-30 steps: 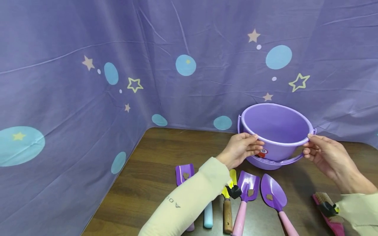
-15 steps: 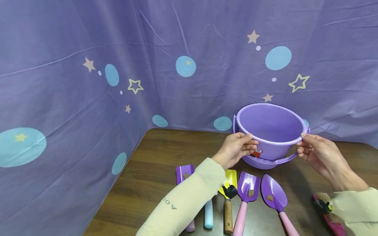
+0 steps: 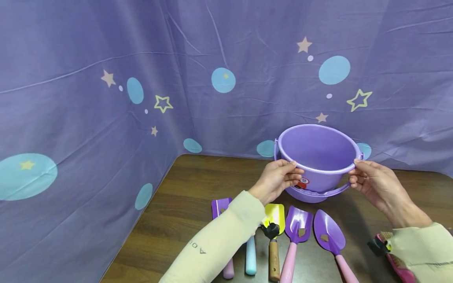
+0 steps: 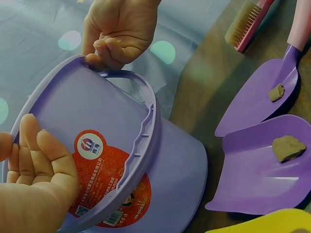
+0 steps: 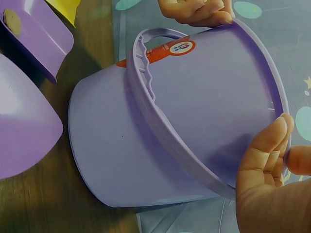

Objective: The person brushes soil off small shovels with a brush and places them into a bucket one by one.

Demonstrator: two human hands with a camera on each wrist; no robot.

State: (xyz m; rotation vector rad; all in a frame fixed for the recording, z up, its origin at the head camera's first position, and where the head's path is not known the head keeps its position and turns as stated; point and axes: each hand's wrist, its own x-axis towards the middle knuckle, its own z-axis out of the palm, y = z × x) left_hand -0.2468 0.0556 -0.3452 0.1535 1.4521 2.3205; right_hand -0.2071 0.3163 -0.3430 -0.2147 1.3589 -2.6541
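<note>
A lilac plastic bucket [image 3: 325, 180] stands near the back of the table, its handle [image 3: 336, 191] hanging down across the front. My left hand [image 3: 277, 177] pinches the bucket's near rim on the left, thumb over the edge and fingers against the outer wall. On the right side, my right hand [image 3: 380, 188] pinches the same rim close to where the handle joins. The left wrist view shows a red label [image 4: 92, 177] on the bucket's wall, partly behind the handle. Inside, the visible part of the bucket is bare.
Before the bucket lie a yellow trowel [image 3: 277, 214], a square purple shovel [image 3: 299, 218] and a pointed purple shovel [image 3: 329, 228], with brown lumps on the purple ones. My left sleeve covers another purple shovel [image 3: 220, 206] and a blue-handled tool [image 3: 251, 255]. A pink brush [image 3: 400, 267] lies right.
The bucket has slid to the left along the table, with both hands moving along at its rim. The shovels and the brush have stayed in place.
</note>
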